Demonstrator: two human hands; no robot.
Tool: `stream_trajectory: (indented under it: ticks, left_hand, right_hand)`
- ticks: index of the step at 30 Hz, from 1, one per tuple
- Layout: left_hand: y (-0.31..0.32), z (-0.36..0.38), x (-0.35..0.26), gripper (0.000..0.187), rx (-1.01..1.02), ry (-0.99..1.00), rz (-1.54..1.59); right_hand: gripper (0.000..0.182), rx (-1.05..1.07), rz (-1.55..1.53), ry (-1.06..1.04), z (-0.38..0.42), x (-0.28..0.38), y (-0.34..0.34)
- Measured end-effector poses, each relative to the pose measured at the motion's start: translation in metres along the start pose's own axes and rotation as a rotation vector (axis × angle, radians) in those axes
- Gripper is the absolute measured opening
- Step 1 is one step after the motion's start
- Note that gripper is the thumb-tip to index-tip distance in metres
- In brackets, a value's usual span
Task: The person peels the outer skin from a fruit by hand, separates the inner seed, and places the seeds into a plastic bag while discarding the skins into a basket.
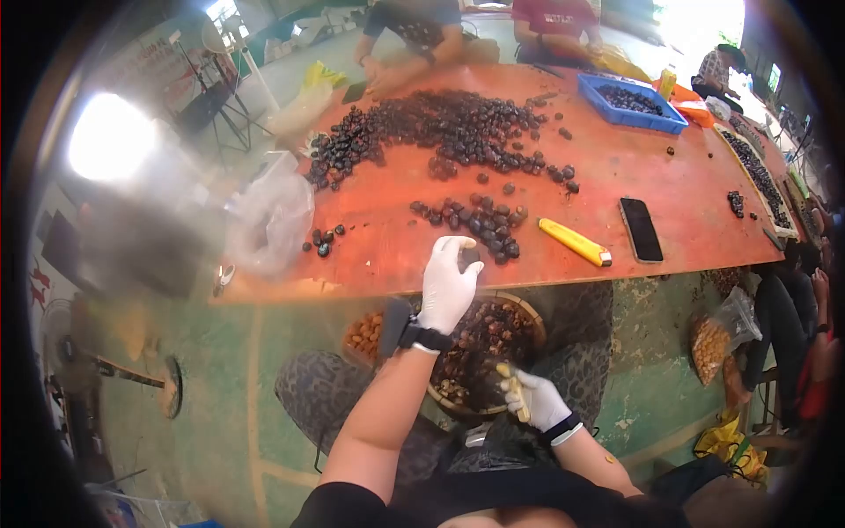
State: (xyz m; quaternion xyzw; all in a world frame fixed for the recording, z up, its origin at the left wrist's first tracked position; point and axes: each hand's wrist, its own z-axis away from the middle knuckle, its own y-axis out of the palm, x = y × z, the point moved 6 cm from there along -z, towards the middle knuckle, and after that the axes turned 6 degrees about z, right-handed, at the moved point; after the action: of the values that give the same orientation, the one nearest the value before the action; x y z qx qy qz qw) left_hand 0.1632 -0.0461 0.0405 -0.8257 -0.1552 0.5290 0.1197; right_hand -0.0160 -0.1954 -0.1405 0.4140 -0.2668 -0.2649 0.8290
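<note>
My left hand (451,280), in a white glove, reaches over the table's near edge with thumb and fingers curled around a dark round fruit (470,256). Just beyond it lies a small group of the same dark fruits (480,220). Lower down, my gloved right hand (541,399) grips a yellow-handled tool (515,392); its working end cannot be made out. The tool is above a round basket (535,327) between my knees, which contains dark shells and bits. A tub of light brown nuts (363,336) is partly hidden behind my left wrist.
The orange table (387,251) bears a large heap of dark fruits (440,123), a yellow box cutter (574,241), a phone (641,231) and a blue tray (632,104). A plastic bag (275,216) hangs at its left edge. Other people sit across and to the right.
</note>
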Motion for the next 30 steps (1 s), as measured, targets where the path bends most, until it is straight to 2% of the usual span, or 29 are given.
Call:
stream_trajectory:
  ticks: [1,2,3,5,6,9,15,16,19,23,30]
  left_hand:
    - [-0.008,0.008,-0.006,0.032,-0.002,-0.016,0.081]
    - [-0.016,0.018,-0.015,0.033,0.03,-0.026,0.131]
    - [-0.018,0.032,-0.008,0.033,0.08,-0.134,0.352]
    - [-0.027,0.06,-0.019,0.037,0.104,-0.393,0.646]
    - [-0.031,0.072,-0.02,0.042,0.089,-0.406,0.715]
    - [-0.038,0.1,-0.022,0.043,0.04,-0.474,0.906]
    - [-0.044,0.126,-0.028,0.045,0.078,-0.519,0.812]
    - [-0.044,0.127,-0.029,0.045,0.089,-0.529,0.799]
    - [-0.046,0.126,-0.028,0.044,0.099,-0.534,0.815]
    - [-0.045,0.133,-0.005,0.041,0.082,-0.496,0.916]
    - [-0.041,0.131,0.014,0.036,0.085,-0.462,1.07]
  right_hand:
    - [0.039,-0.036,0.126,-0.061,0.005,0.008,0.012]
    - [0.051,0.022,0.224,-0.148,0.012,0.017,0.031]
    - [0.056,0.005,0.364,-0.219,0.013,0.026,0.045]
    - [0.053,0.008,0.64,-0.404,0.024,0.043,0.082]
    - [0.05,0.044,0.717,-0.45,0.026,0.047,0.099]
    - [0.042,0.097,0.899,-0.524,0.04,0.045,0.143]
    - [0.043,0.079,1.04,-0.651,0.047,0.03,0.168]
    - [0.044,0.017,1.075,-0.628,0.05,0.03,0.168]
    - [0.044,-0.056,1.211,-0.74,0.047,0.03,0.169]
    - [0.046,-0.063,1.201,-0.605,0.041,0.029,0.17]
    - [0.046,-0.13,1.345,-0.6,0.034,0.027,0.175]
